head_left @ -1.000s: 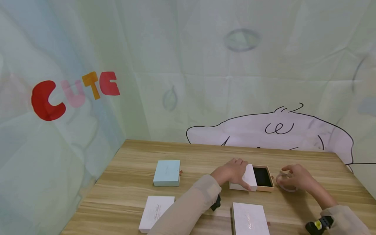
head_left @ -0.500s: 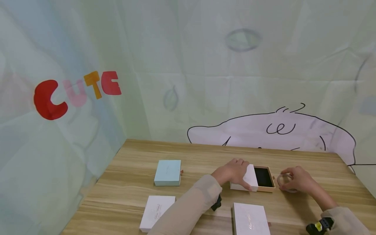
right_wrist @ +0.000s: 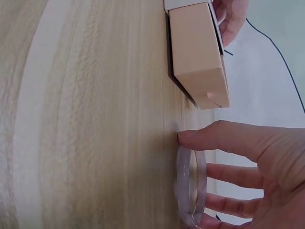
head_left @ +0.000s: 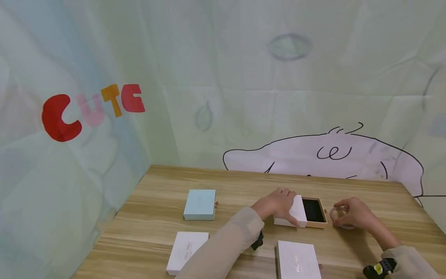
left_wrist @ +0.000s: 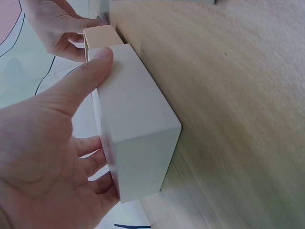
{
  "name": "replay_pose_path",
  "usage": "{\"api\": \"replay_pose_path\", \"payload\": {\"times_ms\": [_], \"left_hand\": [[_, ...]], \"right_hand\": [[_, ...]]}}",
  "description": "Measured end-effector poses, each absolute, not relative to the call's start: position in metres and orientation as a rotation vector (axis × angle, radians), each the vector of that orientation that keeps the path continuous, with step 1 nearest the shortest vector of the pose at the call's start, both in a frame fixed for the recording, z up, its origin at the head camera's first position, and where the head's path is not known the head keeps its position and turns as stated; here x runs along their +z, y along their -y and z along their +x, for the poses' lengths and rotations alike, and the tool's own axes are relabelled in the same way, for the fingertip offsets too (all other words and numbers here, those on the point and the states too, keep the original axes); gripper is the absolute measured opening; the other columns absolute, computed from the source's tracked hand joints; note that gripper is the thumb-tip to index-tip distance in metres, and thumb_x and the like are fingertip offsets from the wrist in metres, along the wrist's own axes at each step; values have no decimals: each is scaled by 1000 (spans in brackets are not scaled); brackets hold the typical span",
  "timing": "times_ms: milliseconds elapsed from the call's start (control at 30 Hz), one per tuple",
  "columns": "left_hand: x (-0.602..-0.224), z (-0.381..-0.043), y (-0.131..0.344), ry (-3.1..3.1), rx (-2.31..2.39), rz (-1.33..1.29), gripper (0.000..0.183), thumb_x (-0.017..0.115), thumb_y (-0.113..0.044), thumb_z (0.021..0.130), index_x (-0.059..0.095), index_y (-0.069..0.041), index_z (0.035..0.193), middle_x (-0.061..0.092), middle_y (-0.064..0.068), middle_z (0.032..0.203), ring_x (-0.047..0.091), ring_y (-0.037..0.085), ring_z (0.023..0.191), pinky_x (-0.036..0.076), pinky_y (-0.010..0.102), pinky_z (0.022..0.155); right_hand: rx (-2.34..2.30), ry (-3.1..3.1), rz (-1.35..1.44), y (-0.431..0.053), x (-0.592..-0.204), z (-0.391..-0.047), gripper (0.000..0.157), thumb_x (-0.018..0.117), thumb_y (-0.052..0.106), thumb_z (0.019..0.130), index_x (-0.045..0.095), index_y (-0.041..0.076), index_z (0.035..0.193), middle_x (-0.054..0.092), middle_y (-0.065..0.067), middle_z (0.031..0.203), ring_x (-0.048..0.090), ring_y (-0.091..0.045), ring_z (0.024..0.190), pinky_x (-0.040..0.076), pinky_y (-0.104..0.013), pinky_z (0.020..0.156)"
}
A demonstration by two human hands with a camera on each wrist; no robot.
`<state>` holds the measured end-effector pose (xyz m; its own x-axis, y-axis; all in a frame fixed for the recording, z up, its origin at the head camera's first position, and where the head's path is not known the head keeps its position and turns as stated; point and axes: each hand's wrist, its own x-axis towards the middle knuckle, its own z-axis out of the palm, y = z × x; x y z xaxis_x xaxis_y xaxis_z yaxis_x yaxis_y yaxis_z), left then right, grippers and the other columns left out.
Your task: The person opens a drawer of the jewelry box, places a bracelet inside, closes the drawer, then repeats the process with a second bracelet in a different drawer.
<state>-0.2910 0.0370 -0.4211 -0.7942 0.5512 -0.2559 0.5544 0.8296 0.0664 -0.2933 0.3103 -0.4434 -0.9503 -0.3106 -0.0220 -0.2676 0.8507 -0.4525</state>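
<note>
A white drawer-style box [head_left: 297, 211] lies on the table in the head view, its peach-edged drawer [right_wrist: 196, 52] slid partway out to the right, showing a black lining. My left hand [head_left: 277, 203] grips the white sleeve, thumb on the near side and fingers on the far side, as the left wrist view shows. Just right of the drawer, my right hand [head_left: 357, 214] holds a clear, faintly purplish bangle [right_wrist: 183, 183] between thumb and fingers. The bangle is close against the tabletop. Part of its ring is hidden behind the fingers in the head view.
A light blue box [head_left: 199, 204] with a small brown tab is at the left. Nearer me lie two white boxes, one [head_left: 186, 250] partly behind my left sleeve and another [head_left: 299, 259] at front centre. A printed cloth [head_left: 244, 97] hangs behind the wooden table [head_left: 240, 182].
My right fingers have shifted on the bangle, the thumb now showing at its near side. The left hand and the half-drawn box stay as they were; the head view has shifted slightly.
</note>
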Motion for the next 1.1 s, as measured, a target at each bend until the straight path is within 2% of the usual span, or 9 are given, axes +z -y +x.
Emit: {"api": "replay_pose_path", "payload": {"times_ms": [367, 700, 1100], "left_hand": [[-424, -291, -38, -2745, -21, 855, 103, 66, -71, 81, 27, -14, 157, 35, -1, 155, 33, 12, 139, 27, 22, 111], [-421, -290, -36, -2748, -10, 857, 103, 66, -70, 81, 28, -13, 157, 34, 0, 155, 32, 13, 141, 27, 23, 111], [-420, -290, -37, -2749, -17, 861, 103, 66, -71, 81, 27, -13, 157, 34, 0, 155, 32, 14, 141, 27, 23, 111]], "right_hand": [[-724, -2933, -402, -312, -441, -291, 63, 93, 22, 62, 68, -13, 108, 65, -29, 98, 60, -37, 89, 51, -47, 72], [-764, -2939, -363, -310, -432, -289, 60, 89, 15, 66, 65, -15, 113, 62, -25, 94, 55, -30, 81, 47, -36, 62], [-770, -2962, -375, -298, -419, -285, 61, 89, 21, 68, 66, -12, 115, 63, -29, 102, 57, -42, 93, 48, -44, 70]]}}
